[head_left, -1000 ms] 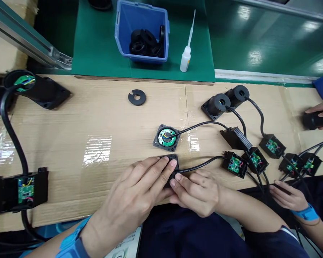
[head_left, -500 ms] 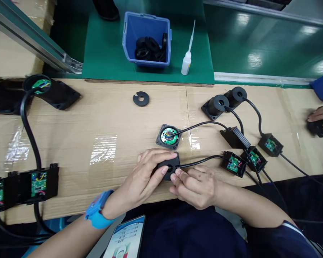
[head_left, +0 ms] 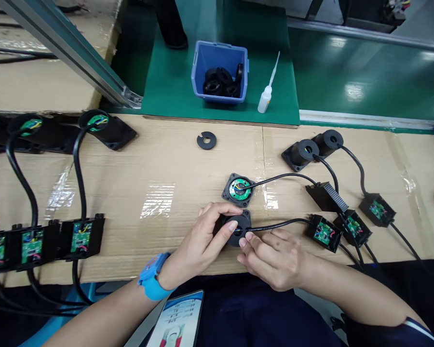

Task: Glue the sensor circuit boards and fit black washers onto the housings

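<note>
My left hand (head_left: 210,236) is wrapped round a black cylindrical housing (head_left: 247,215) near the front edge of the table, its thumb lying on top. A flat black slotted ring (head_left: 243,224) covers the housing's upper end. From its slot a black cable (head_left: 278,224) runs right to a small open box with a green circuit board (head_left: 325,232). The closed fingertips of my right hand (head_left: 275,255) press at the ring's right edge, beside the cable. Just behind lies a square flange with a round green board (head_left: 239,189), its cable attached. Another slotted ring (head_left: 206,140) lies flat farther back.
A blue bin (head_left: 220,96) of black rings and a white dropper bottle (head_left: 264,100) stand on the green mat. Two cabled housings (head_left: 305,153) stand at right. Several housings (head_left: 110,131) and board boxes (head_left: 97,236) line the left. A metal post (head_left: 75,53) slants across the upper left.
The view has swung left, so more of the left-hand row shows and the other person's hand at far right is out of view. My hands keep the same hold on the housing and ring.
</note>
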A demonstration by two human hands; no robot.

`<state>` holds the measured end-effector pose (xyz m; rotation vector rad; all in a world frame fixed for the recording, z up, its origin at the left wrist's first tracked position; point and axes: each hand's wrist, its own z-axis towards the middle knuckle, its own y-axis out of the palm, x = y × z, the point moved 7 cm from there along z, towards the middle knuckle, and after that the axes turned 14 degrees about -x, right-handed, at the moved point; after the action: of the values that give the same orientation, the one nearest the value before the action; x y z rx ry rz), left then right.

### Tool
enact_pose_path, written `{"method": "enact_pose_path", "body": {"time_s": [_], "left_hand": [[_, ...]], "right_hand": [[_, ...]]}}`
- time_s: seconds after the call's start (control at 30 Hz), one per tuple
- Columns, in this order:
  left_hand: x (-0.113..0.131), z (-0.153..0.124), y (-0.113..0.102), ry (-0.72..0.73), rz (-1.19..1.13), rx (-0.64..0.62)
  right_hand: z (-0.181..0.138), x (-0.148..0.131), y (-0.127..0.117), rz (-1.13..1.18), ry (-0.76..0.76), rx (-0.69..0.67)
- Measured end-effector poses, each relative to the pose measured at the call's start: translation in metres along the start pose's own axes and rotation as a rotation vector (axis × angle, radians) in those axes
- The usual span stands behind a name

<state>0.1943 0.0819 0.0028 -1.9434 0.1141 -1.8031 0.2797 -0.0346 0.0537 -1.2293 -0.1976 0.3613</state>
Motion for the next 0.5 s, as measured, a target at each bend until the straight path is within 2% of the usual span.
{"method": "enact_pose_path", "body": {"time_s": [0.17, 0.23, 0.3, 0.4, 0.5], "left_hand": [[0.006, -0.010, 0.001, 0.028, 0.179, 0.178], [0.007, -0.011, 0.000, 0.023, 0.214, 0.186], [0.008, -0.005, -0.007, 0.011, 0.201, 0.142], [0.011, 0.013, -0.039, -0.006, 0.260, 0.154], [0.010, 0.047, -0.079, -0.083, 0.567, 0.217]], "right_hand": [[0.006, 0.004, -0.003, -0.010, -0.028, -0.057], [0.007, 0.005, -0.003, -0.003, -0.048, -0.066], [0.007, 0.005, -0.002, -0.001, -0.060, -0.071], [0.006, 0.005, -0.003, 0.008, -0.058, -0.072], [0.005, 0.003, -0.004, -0.014, -0.071, -0.089]]}}
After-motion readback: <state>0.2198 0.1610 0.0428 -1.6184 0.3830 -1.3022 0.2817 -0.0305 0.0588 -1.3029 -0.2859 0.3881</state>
